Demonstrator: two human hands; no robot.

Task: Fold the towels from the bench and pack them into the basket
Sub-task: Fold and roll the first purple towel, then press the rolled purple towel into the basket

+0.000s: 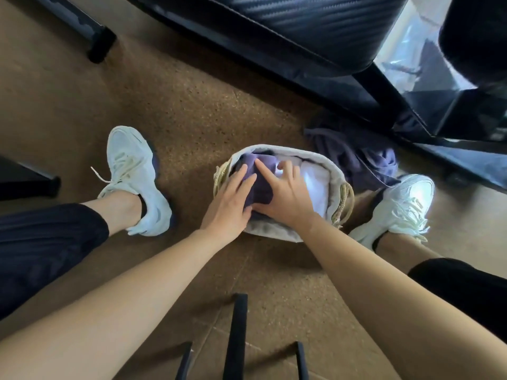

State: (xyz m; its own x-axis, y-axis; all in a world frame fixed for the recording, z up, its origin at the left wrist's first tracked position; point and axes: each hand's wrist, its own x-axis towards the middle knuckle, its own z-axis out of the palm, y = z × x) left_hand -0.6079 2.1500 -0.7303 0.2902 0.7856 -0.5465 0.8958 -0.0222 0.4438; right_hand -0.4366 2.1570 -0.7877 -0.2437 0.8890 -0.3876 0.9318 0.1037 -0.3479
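Both hands are down in the basket (285, 234) on the floor. The left hand (233, 204) lies flat, fingers stretched out, pressing on a folded purple towel (263, 187) that sits in the near side of the basket. The right hand (288, 198) is spread wide just beside it, index finger pointing across the purple cloth, the other fingers resting over a folded white towel (318, 187) packed just beyond. Neither hand grips anything; both are open palms, tamping the stack down. So two towels look folded and stowed, and this reads as the settling push on the purple one. Not finished, though: past the right hand, outside the basket rim, a loose purple cloth (362, 160) lies crumpled on the floor (178, 111) by the right shoe (397, 209), under the edge of the dark padded bench (301, 31). Likely that one is left to fold and pack. Whether more towels remain up on the tabletop cannot be told; only its underside and edge show.
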